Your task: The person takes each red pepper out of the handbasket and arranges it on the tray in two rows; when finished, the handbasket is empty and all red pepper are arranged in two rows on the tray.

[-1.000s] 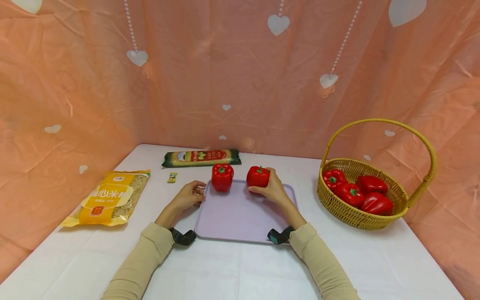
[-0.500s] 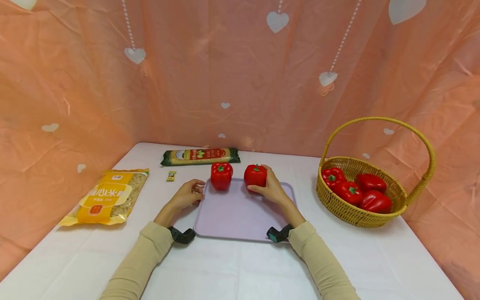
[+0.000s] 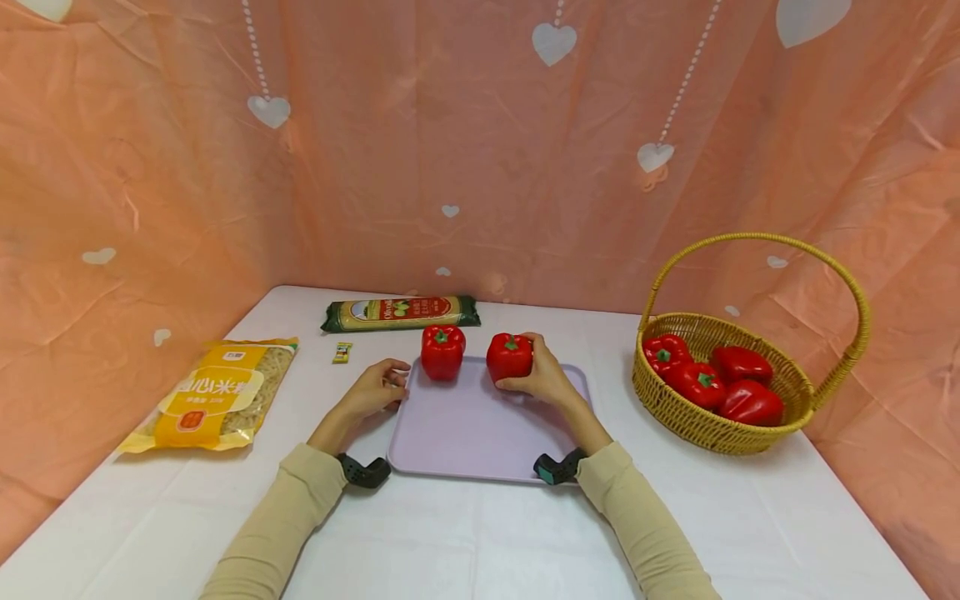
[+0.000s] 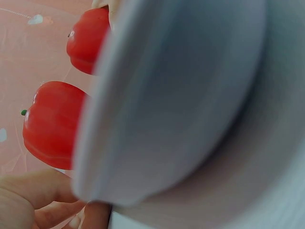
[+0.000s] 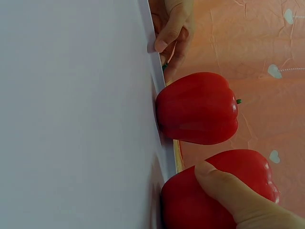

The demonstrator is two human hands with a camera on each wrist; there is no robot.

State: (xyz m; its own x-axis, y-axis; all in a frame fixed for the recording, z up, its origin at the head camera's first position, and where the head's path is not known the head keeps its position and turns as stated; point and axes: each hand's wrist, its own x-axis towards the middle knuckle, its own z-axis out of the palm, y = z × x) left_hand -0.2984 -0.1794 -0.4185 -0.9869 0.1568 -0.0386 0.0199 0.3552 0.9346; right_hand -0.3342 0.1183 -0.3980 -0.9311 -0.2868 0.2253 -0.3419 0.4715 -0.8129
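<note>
My right hand [image 3: 543, 373] grips a red bell pepper [image 3: 507, 358] upright at the back right of the lilac tray [image 3: 465, 437]. In the right wrist view its thumb [image 5: 228, 188] lies along the pepper's side, and the pepper's base is right at the tray surface. A second red bell pepper [image 3: 442, 354] stands upright at the back left of the tray, a small gap away. At the tray's left edge, my left hand [image 3: 373, 390] holds the rim; the right wrist view shows its thumb [image 5: 169, 38] on the rim with curled fingers outside it.
To the right stands a wicker basket [image 3: 678, 429] with a tall handle, holding several red bell peppers [image 3: 742, 365]. A green and gold long packet [image 3: 405, 313] lies behind the tray. Leftward are a small yellow wrapped piece [image 3: 342, 352] and a yellow bag of grain [image 3: 213, 396].
My right hand has brought its pepper slightly left, closer to the other one, and slightly lower onto the tray. The left hand stays at the tray's edge. The head view has shifted a little.
</note>
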